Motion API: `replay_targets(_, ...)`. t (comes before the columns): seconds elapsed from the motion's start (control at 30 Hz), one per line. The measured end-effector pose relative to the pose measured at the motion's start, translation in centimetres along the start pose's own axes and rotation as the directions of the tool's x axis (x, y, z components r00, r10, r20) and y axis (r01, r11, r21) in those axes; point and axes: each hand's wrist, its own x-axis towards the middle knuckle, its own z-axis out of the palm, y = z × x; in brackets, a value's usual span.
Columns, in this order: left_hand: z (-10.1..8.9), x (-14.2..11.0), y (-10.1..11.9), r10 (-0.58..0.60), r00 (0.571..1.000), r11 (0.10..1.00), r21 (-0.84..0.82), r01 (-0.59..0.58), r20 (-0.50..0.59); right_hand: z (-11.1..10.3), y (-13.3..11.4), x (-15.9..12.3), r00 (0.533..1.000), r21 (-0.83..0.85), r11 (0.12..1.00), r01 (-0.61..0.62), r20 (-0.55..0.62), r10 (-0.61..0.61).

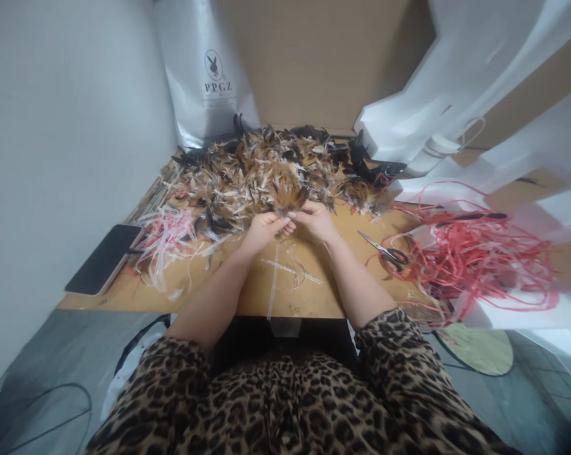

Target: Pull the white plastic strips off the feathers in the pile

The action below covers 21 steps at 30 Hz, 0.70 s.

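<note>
Both hands meet over the middle of the table, pinching the base of one small bunch of brown feathers point(286, 191). My left hand point(266, 229) has thumb and fingers closed at its lower end. On the other side my right hand point(316, 219) is closed on the same base, thumb against the left thumb. The bunch fans upward, dark at its tips. Just behind it spreads a large heap of brown, white and black feathers point(233, 165). Whether a thread or strip lies between the fingertips is too small to make out.
Scissors point(388, 253) with dark handles lie right of my right arm, beside a tangle of red strips point(484, 253). At the left are a phone point(104, 259) and pink-white strips point(164, 243). A silver bag point(204, 107) stands behind. Clear strips point(289, 270) lie on the tabletop point(313, 300).
</note>
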Motion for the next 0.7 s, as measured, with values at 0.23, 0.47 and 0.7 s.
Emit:
replay_targets(0.23, -0.1, -0.1, 0.3, 0.043, 0.999, 0.997, 0.069, -0.041, -0.032, 0.1, 0.3, 0.1, 0.999, -0.031, 0.999, 0.032, -0.017, -0.033)
replay_targets(0.47, -0.7, 0.6, 0.2, 0.049, 0.989, 0.998, -0.019, -0.052, -0.142, 0.0, -1.0, 0.2, 0.985, -0.337, 0.94, -0.053, -0.171, -0.006)
replay_targets(0.7, -1.2, 1.0, -0.1, 0.04, 0.974, 0.991, -0.118, -0.067, -0.223, 0.1, -2.8, -1.1, 0.968, -0.742, 0.661, -0.116, 0.066, 0.243)
